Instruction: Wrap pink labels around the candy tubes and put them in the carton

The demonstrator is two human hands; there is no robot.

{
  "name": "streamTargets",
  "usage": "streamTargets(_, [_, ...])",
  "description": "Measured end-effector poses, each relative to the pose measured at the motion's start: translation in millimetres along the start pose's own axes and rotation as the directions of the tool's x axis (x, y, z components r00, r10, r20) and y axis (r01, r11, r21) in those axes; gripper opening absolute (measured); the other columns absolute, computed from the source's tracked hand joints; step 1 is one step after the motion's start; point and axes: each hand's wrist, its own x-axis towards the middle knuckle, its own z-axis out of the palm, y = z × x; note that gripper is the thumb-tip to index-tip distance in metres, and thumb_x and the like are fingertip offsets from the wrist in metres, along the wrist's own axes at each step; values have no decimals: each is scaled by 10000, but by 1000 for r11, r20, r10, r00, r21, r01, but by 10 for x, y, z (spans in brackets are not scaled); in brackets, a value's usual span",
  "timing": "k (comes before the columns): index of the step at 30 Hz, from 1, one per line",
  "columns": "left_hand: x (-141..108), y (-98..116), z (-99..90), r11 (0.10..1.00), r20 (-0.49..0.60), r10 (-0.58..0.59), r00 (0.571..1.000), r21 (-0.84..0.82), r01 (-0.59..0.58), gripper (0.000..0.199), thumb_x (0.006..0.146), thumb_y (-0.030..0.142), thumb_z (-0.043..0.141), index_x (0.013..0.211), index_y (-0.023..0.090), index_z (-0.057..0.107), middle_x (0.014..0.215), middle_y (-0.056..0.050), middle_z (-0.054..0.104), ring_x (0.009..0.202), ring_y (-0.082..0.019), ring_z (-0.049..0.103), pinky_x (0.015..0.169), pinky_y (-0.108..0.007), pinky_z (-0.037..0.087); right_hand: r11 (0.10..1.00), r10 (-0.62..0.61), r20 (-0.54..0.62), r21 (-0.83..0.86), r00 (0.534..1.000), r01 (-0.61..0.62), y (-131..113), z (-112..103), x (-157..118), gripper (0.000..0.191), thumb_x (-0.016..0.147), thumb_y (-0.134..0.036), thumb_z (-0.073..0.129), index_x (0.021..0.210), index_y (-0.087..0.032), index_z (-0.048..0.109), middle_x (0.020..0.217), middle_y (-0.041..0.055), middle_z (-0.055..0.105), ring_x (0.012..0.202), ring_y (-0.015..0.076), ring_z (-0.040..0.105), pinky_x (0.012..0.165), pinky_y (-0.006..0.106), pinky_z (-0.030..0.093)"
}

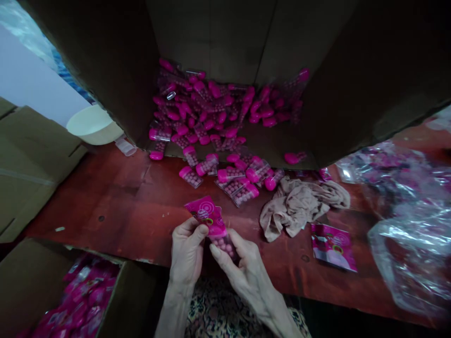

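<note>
My left hand (188, 249) pinches the lower left edge of a pink printed packet (207, 217) with its thumb and fingers. Just right of it, my right hand (243, 263) holds a clear container of pink balls (225, 246), whose top meets the packet's lower part. Beyond my hands, several small clear containers with pink caps (230, 174) lie on the red table (141, 202). Many more (211, 108) are heaped inside a large cardboard box (225, 42) lying open toward me.
A crumpled cloth (299, 206) and flat pink printed cards (334, 246) lie to the right, beside clear plastic bags (416, 234). A white bowl (94, 126) stands at the back left. An open carton (123, 300) of pink packs sits at the lower left.
</note>
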Motion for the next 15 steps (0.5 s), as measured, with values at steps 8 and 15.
streamTargets(8, [-49,-63,49,982,36,-152,988,-106,155,240,538,307,801,664,146,676,646,-17,683,609,-139,610,674,-291,491,972,120,25,202,992,-122,0,-20,-23,254,870,-418,480,829,-188,580,651,-15,496,591,112,423,529,203,351])
streamTargets(15, [-90,-48,81,992,73,-124,990,-28,126,193,561,239,787,695,140,690,606,-17,672,589,-138,598,661,-284,483,919,140,92,359,986,-164,22,13,32,265,889,-399,458,759,-171,490,601,-45,390,538,84,326,486,202,286])
